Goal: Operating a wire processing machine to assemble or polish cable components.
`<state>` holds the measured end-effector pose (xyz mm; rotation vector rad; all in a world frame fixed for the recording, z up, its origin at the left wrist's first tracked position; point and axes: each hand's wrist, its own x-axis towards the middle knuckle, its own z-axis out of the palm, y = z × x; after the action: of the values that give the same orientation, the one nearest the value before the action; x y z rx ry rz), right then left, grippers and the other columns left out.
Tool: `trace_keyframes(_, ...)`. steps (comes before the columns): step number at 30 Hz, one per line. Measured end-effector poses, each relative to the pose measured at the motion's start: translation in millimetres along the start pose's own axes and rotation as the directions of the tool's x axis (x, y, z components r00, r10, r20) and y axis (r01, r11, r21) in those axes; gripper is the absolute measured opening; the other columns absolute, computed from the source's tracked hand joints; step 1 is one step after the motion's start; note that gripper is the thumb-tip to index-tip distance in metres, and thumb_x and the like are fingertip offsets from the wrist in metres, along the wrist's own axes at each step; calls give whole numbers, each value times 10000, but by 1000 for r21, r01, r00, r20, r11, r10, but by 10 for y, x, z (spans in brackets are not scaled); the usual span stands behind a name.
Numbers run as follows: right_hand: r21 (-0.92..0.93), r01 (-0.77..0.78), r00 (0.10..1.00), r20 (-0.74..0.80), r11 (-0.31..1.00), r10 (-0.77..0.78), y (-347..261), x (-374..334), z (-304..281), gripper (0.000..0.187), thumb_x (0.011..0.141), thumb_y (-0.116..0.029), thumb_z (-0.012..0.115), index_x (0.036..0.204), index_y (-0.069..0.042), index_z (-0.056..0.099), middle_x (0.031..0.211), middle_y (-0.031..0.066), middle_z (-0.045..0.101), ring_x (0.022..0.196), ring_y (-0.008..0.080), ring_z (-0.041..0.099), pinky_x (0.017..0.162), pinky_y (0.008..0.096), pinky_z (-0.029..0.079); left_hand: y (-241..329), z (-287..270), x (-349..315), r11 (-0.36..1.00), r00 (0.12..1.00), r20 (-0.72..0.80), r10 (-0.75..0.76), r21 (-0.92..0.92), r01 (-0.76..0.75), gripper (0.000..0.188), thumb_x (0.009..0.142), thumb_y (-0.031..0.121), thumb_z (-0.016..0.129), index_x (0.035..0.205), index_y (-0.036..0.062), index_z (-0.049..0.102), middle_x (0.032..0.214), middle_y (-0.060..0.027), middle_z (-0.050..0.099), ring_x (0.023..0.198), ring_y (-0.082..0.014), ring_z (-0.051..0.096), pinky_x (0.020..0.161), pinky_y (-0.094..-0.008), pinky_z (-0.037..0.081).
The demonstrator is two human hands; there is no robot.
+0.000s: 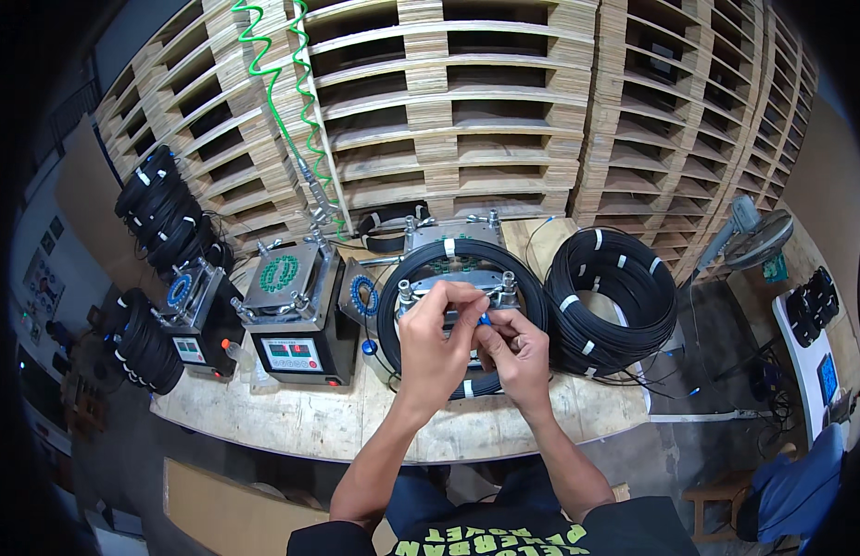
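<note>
My left hand [436,345] and my right hand [518,358] meet over the table, fingertips pinched close together. Between them shows a small blue connector [486,320], held by my right thumb and fingers. My left fingers are closed right beside its upper end; what they pinch is too small to make out. Behind my hands a coil of black cable [390,295], bound with white tape, leans in front of a metal press-like machine [458,233]. The hands cover part of the coil and machine.
A larger black cable coil [612,301] lies at the right. Two machines, one with a lit control panel [294,353], and a bottle with an orange cap [232,346] stand left on the wooden table [356,428]. Stacked pallets [435,120] rise behind; a fan [762,236] stands far right.
</note>
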<state>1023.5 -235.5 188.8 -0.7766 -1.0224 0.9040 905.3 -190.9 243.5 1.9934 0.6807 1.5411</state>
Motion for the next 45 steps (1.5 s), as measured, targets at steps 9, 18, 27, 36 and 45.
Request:
trace_keyframes(9, -227, -31, 998, -54, 973, 19, 43, -121, 56, 163, 983, -98, 652, 1079, 34, 665, 824, 70, 714, 607, 70, 579, 521, 233, 438, 43, -29, 127, 998, 984, -167, -56, 9, 58, 51, 933, -7, 681, 944, -37, 642, 840, -82, 671, 684, -102, 646, 606, -238, 508)
trace_keyframes(18, 230, 38, 997, 51, 972, -51, 22, 19, -70, 264, 981, -133, 663, 1182, 37, 683, 888, 89, 703, 753, 149, 648, 722, 270, 529, -115, -43, -90, 554, 888, 221, -402, -714, 428, 125, 951, 87, 705, 986, -15, 642, 880, -73, 705, 752, -90, 635, 668, -238, 513)
trace_keyframes(27, 151, 23, 996, 77, 988, -35, 121, 18, -85, 201, 976, -17, 612, 1144, 61, 689, 927, 108, 710, 796, 163, 667, 763, 285, 547, -276, -72, -266, 529, 878, 154, -453, -747, 403, 132, 938, 96, 725, 1004, -5, 671, 904, -75, 726, 793, -87, 656, 692, -229, 519)
trace_keyframes(36, 125, 75, 997, -36, 989, -71, 85, 233, -219, 218, 1039, -113, 558, 1149, 68, 609, 795, 87, 614, 549, 133, 524, 495, 267, 445, -1223, -1507, -515, 866, 796, -406, -449, -417, 276, 198, 936, 145, 729, 1049, -18, 744, 834, -22, 709, 740, -65, 615, 703, -217, 493)
trace_keyframes(45, 66, 116, 993, -6, 991, -116, 66, 366, -411, 219, 1056, -133, 535, 1194, 29, 592, 833, 69, 599, 613, 110, 502, 551, 270, 441, -2808, -3776, -1400, 652, 421, -730, -538, -44, 757, 131, 888, 93, 731, 975, -2, 759, 813, -84, 739, 630, -143, 705, 496, -261, 541)
